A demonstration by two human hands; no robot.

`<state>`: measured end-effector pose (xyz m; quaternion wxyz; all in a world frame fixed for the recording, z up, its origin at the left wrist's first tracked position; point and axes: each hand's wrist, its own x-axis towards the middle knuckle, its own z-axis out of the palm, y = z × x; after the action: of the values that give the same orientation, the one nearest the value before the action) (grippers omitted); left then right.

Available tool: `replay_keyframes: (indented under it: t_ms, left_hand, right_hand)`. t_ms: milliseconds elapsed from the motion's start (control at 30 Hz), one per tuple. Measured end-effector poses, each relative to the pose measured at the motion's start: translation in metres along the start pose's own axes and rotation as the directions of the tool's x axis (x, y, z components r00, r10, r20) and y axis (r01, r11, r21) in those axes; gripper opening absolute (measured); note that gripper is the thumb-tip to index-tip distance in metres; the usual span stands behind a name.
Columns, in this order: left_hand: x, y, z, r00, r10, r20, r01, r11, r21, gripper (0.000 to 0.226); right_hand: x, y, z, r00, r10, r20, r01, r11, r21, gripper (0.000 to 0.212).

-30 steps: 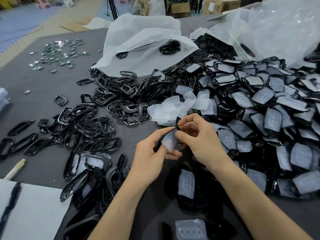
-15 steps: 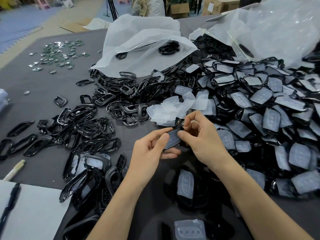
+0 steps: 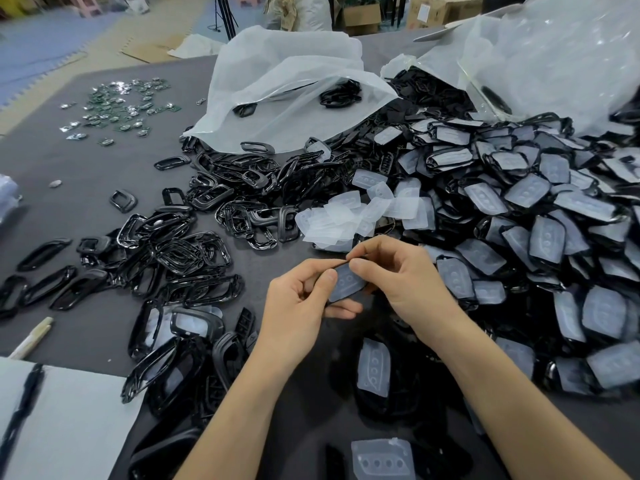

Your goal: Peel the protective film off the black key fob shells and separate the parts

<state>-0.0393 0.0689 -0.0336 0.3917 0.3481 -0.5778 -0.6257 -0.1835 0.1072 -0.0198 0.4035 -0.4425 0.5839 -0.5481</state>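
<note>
Black shells [image 3: 540,237], frosted whitish film [image 3: 346,281], grey table [image 3: 86,188]

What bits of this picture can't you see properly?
- Head view: the held shell's edges, covered by the left hand and right hand.
- Head view: inside of the white bag, mostly hidden by its folds.
- Head view: the green boards, too small for detail.
- Head view: the pen, cut off by the left edge.

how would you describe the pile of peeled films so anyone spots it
Find the big white bag on the grey table. In front of it, between the black rings and the filmed shells, sits the pile of loose films. Unlike the shells' films, these are pale and translucent, with no black backing.
</note>
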Motion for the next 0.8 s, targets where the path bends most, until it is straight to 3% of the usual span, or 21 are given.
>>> replay_keyframes:
  t_ms: [200, 500, 800]
  left_hand:
    - [-0.0006, -0.0004, 0.0002, 1.000, 0.009, 0.005, -0.009, 0.999, 0.036, 0.021]
    - [-0.0001, -0.0006, 0.0025, 1.000, -0.005, -0.027, 0.005, 1.000, 0.003, 0.025]
    - [0.0013, -0.0020, 0.0025, 0.999, 0.027, 0.045, -0.028, 0.999, 0.033, 0.025]
  right_hand:
    - [0.0011, 0.0002, 0.0006, 1.000, -0.020, -0.016, 0.018, 0.997, -0.073, 0.018]
    - [0.0014, 0.0015, 0.0018, 0.999, -0.027, -0.026, 0.026, 0.999, -0.038, 0.015]
    - [0.0012, 0.0023, 0.0001, 0.998, -0.016, -0.056, 0.016, 1.000, 0.006, 0.014]
